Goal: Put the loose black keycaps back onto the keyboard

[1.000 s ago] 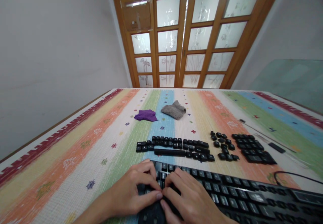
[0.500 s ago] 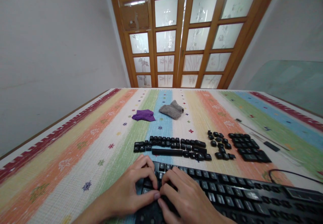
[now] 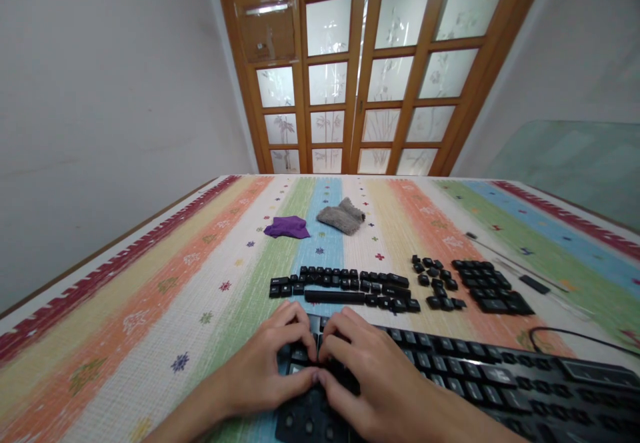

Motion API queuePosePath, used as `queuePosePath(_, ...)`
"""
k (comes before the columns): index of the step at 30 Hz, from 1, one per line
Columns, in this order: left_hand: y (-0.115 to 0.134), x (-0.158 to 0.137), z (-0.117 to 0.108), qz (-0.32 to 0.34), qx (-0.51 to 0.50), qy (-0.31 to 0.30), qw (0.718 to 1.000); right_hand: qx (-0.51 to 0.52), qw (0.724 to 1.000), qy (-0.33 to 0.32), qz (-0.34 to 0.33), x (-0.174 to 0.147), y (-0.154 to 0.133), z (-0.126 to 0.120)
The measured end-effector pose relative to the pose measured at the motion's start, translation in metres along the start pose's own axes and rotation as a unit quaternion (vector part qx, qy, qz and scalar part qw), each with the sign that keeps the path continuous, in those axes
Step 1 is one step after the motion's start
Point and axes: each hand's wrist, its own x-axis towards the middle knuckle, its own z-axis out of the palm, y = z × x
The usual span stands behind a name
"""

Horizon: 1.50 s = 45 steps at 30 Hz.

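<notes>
A black keyboard (image 3: 465,373) lies at the front of the table, with keys on part of it and bare sockets on the rest. Over its left end, my left hand (image 3: 270,363) is closed, index finger and thumb curled down onto the keys. My right hand (image 3: 370,373) is bent in the same way beside it, and the two thumb tips meet. Whatever lies between the fingertips is hidden. Just beyond my hands, loose black keycaps (image 3: 345,276) stand in rows, with a long space bar keycap (image 3: 335,297) among them.
More keycaps (image 3: 435,276) and a number-pad block of keycaps (image 3: 493,286) lie to the right. Near them are a thin wire tool (image 3: 520,263) and the keyboard's cable (image 3: 575,333). A purple cloth (image 3: 287,227) and a grey cloth (image 3: 343,218) rest farther back on the striped tablecloth (image 3: 165,316).
The view has shifted slightly. My right hand's index finger has come nearer the left one, and the thumbs still touch. Loose keycaps and cloths stay in their places.
</notes>
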Motion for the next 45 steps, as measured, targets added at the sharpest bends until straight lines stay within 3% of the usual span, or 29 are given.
queuePosePath(9,0.000,0.000,0.001,0.015,0.018,0.008,1.000,-0.070,0.995,0.027,0.068,0.066,0.045,-0.025)
queuePosePath(15,0.001,0.000,0.001,0.021,0.018,0.008,1.000,-0.102,0.990,-0.004,0.101,0.104,0.076,-0.008)
queuePosePath(22,-0.001,-0.002,0.002,0.027,0.027,0.017,0.999,-0.096,0.991,-0.038,0.088,0.116,0.091,0.009)
queuePosePath(37,0.000,-0.003,0.002,0.073,0.057,0.032,0.995,-0.058,0.991,-0.041,0.112,0.128,0.072,0.018)
queuePosePath(45,-0.001,-0.003,0.003,0.092,0.060,0.038,0.993,-0.007,0.995,-0.005,0.096,0.112,0.044,0.003)
